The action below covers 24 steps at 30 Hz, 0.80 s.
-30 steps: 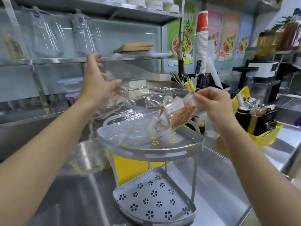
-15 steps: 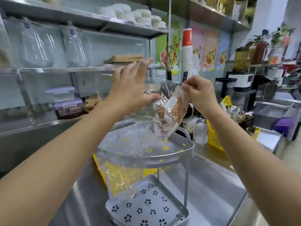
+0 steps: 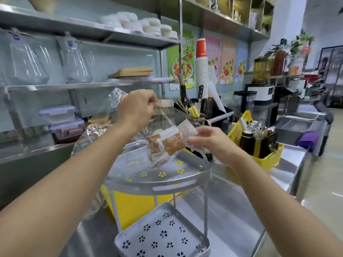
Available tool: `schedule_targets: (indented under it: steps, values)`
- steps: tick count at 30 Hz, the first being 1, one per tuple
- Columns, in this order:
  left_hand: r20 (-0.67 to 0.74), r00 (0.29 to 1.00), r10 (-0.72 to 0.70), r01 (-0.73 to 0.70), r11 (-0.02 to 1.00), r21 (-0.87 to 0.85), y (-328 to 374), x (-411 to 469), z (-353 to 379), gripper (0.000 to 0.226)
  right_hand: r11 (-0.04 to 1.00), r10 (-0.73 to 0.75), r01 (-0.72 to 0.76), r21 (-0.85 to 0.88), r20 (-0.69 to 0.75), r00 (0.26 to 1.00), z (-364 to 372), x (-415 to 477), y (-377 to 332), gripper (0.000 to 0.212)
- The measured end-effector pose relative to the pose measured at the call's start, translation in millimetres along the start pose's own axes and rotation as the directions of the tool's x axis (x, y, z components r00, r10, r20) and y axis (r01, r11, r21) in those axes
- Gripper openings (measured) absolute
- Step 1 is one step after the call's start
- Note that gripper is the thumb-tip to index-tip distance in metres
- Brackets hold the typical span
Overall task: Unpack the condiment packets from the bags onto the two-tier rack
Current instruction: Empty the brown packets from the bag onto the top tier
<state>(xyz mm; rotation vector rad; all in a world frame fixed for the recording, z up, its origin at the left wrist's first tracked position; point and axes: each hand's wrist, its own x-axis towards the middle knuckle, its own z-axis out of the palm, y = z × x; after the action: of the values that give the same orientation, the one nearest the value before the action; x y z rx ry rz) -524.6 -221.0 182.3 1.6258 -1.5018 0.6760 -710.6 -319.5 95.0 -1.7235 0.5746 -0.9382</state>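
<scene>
Your left hand (image 3: 137, 110) pinches the bag (image 3: 118, 130); your right hand (image 3: 207, 141) grips packets (image 3: 170, 143) above the rack (image 3: 174, 184).

Drinks-shop kitchen, steel counter (image 3: 232, 210), stacked paper cups (image 3: 202, 71), fruit posters (image 3: 227, 62)
</scene>
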Motion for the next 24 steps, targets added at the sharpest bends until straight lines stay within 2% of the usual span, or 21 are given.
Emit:
schedule_targets:
  steps: [2,4,7,8,10,12,14,15,17,18,19,20,22,23,24]
  values:
    - [-0.041,0.998,-0.051,0.049,0.997,-0.061,1,2,-4,0.010,0.998,-0.037,0.038,-0.056,0.022,0.999,5,-4,1,0.023]
    - [-0.044,0.997,-0.062,0.058,0.994,-0.097,1,3,-7,0.009,0.993,-0.086,0.082,-0.084,-0.044,0.995,12,-6,-4,0.018]
    - [-0.052,0.996,-0.068,0.061,0.990,-0.125,-1,5,-11,0.010,0.992,-0.117,0.123,0.023,-0.167,0.979,20,-5,-11,0.009]
    - [-0.057,0.995,-0.079,0.074,0.994,-0.077,-2,3,-12,0.016,0.990,-0.111,0.126,0.059,-0.208,0.972,21,-4,-11,0.011]
    - [-0.086,0.994,-0.071,0.081,0.990,0.119,-3,-5,-17,0.040,0.990,-0.103,0.123,0.068,-0.245,0.964,23,-4,-11,0.014]
    - [-0.191,0.979,0.065,-0.041,0.991,0.127,1,-24,-26,0.049,0.991,-0.106,0.122,0.053,-0.246,0.964,25,-5,-9,0.014]
    - [-0.159,0.978,0.132,-0.140,0.990,-0.037,6,-47,-35,0.038,0.989,-0.104,0.127,0.072,-0.255,0.961,26,-6,-7,0.014]
    - [-0.073,0.992,0.106,-0.111,0.992,-0.057,8,-56,-39,0.036,0.987,-0.103,0.131,0.088,-0.269,0.958,27,-6,-7,0.015]
    - [0.063,0.996,-0.061,0.054,0.992,0.115,3,-65,-42,0.045,0.979,-0.091,0.141,0.145,-0.306,0.948,26,-5,-4,0.017]
    - [0.049,0.986,-0.162,0.150,0.971,0.185,-7,-66,-42,0.051,0.975,-0.086,0.146,0.168,-0.321,0.943,25,-5,-2,0.017]
    - [0.022,0.961,-0.276,0.268,0.946,0.182,-19,-67,-43,0.061,0.972,-0.088,0.154,0.178,-0.332,0.939,25,-5,-1,0.017]
    - [0.030,0.913,-0.406,0.401,0.909,0.111,-32,-67,-45,0.076,0.970,-0.094,0.162,0.180,-0.340,0.936,24,-5,0,0.016]
    - [0.212,0.783,-0.585,0.613,0.783,-0.104,-53,-69,-49,0.117,0.966,-0.103,0.180,0.185,-0.362,0.927,25,-6,0,0.013]
    - [0.330,0.729,-0.600,0.672,0.719,-0.179,-60,-73,-48,0.127,0.964,-0.106,0.189,0.190,-0.375,0.921,25,-6,-1,0.012]
    - [0.437,0.694,-0.572,0.699,0.679,-0.223,-66,-76,-46,0.126,0.962,-0.107,0.195,0.193,-0.389,0.915,26,-6,-2,0.011]
